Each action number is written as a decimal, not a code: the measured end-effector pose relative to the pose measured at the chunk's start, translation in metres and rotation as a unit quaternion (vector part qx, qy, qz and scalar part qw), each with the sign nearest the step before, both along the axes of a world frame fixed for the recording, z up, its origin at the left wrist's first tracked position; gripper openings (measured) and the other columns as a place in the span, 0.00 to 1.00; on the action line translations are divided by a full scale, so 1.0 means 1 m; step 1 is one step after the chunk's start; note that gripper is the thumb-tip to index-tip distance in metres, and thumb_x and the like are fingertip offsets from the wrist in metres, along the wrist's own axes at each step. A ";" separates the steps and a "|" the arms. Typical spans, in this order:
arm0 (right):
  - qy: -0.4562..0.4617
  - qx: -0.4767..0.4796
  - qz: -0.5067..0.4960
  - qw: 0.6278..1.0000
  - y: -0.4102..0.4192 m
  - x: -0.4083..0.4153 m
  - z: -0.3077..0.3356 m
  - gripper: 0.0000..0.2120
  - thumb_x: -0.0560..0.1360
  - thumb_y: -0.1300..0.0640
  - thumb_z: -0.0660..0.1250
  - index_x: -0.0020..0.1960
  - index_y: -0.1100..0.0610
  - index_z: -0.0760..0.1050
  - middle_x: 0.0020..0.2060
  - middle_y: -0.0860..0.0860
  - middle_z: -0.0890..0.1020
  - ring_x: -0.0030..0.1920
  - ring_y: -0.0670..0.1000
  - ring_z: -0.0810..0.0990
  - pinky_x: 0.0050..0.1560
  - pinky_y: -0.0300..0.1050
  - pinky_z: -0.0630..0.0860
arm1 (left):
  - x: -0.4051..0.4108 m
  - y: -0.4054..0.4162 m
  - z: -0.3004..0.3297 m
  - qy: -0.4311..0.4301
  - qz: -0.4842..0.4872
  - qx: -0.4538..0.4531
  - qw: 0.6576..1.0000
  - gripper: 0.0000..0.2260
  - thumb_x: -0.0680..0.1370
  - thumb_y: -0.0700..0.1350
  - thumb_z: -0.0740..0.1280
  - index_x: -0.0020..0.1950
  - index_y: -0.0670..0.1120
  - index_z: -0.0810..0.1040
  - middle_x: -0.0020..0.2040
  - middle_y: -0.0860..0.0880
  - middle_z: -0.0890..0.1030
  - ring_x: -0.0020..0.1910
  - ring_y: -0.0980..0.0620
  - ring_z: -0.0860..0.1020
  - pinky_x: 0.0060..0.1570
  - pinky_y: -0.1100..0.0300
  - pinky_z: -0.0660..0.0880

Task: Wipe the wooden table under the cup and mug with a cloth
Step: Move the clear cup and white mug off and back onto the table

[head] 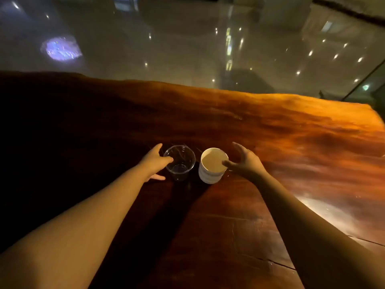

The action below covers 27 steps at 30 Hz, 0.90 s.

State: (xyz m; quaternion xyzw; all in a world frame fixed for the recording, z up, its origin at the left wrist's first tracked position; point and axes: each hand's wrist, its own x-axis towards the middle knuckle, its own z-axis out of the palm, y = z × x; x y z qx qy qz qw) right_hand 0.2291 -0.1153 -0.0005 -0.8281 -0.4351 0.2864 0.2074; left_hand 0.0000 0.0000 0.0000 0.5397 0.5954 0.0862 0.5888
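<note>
Head view: two hands reach for drinkware on a wooden table [291, 126].
Left hand [155, 161], fingers apart, touches the light, crushable clear plastic cup [179, 162]; right hand [244, 161], open, flanks the sturdier white mug [211, 166] beside it.

Glossy, reddish wooden table [270, 130] with visible grain. On it, a clear plastic cup [179, 162]; just right of the cup, a smooth white glazed ceramic mug [210, 174].

both bare arms reached forward, nearly straight. the left hand [155, 161] was spread, thumb low and fingers raised. the right hand [244, 161] was spread too, fingers curved and apart.
</note>
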 end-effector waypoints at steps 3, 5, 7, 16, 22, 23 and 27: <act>0.089 -0.002 -0.010 0.996 0.004 0.002 -0.006 0.35 0.71 0.51 0.70 0.72 0.52 0.58 0.70 0.57 0.67 0.66 0.59 0.70 0.63 0.58 0.72 | 0.004 0.000 -0.005 -0.072 0.017 -0.054 0.996 0.29 0.76 0.36 0.62 0.73 0.53 0.56 0.73 0.44 0.61 0.69 0.42 0.65 0.43 0.49 0.78; 0.125 -0.003 -0.007 0.992 0.003 0.004 -0.009 0.31 0.72 0.54 0.69 0.71 0.53 0.61 0.67 0.58 0.71 0.62 0.58 0.74 0.59 0.60 0.75 | 0.004 -0.002 -0.011 -0.108 0.032 -0.071 0.991 0.27 0.76 0.34 0.60 0.72 0.52 0.58 0.72 0.44 0.63 0.68 0.42 0.66 0.42 0.50 0.78; 0.138 0.005 -0.001 0.990 -0.001 0.004 -0.010 0.27 0.73 0.57 0.68 0.70 0.56 0.64 0.62 0.59 0.76 0.56 0.57 0.78 0.56 0.60 0.77 | 0.002 -0.004 -0.016 -0.124 0.035 -0.069 0.989 0.27 0.76 0.32 0.60 0.71 0.50 0.61 0.70 0.44 0.67 0.66 0.43 0.69 0.39 0.53 0.78; 0.158 0.040 -0.094 0.982 -0.001 -0.006 -0.020 0.16 0.73 0.62 0.67 0.60 0.59 0.75 0.54 0.58 0.81 0.45 0.54 0.82 0.49 0.55 0.81 | 0.008 -0.009 -0.018 -0.140 0.054 -0.045 0.988 0.24 0.75 0.29 0.59 0.68 0.46 0.67 0.67 0.45 0.71 0.58 0.49 0.74 0.37 0.57 0.78; 0.117 0.045 -0.135 0.983 0.002 -0.012 -0.016 0.14 0.72 0.62 0.67 0.57 0.59 0.77 0.51 0.57 0.83 0.39 0.52 0.82 0.44 0.53 0.82 | 0.007 -0.007 -0.013 -0.139 0.088 -0.031 0.986 0.22 0.75 0.28 0.58 0.66 0.45 0.69 0.61 0.46 0.73 0.56 0.48 0.75 0.35 0.56 0.77; 0.112 0.047 -0.132 0.984 0.001 -0.012 -0.014 0.14 0.71 0.62 0.67 0.57 0.59 0.78 0.52 0.57 0.83 0.40 0.52 0.82 0.44 0.53 0.82 | 0.005 -0.007 -0.011 -0.141 0.097 -0.026 0.985 0.22 0.75 0.28 0.58 0.66 0.45 0.70 0.58 0.47 0.74 0.53 0.50 0.75 0.35 0.57 0.77; 0.121 0.062 -0.128 0.982 -0.008 -0.014 0.001 0.14 0.72 0.63 0.67 0.57 0.59 0.77 0.53 0.58 0.82 0.44 0.54 0.82 0.46 0.57 0.82 | -0.007 -0.011 0.002 -0.144 0.135 -0.010 0.980 0.22 0.75 0.29 0.58 0.67 0.44 0.69 0.63 0.44 0.73 0.59 0.47 0.73 0.38 0.54 0.77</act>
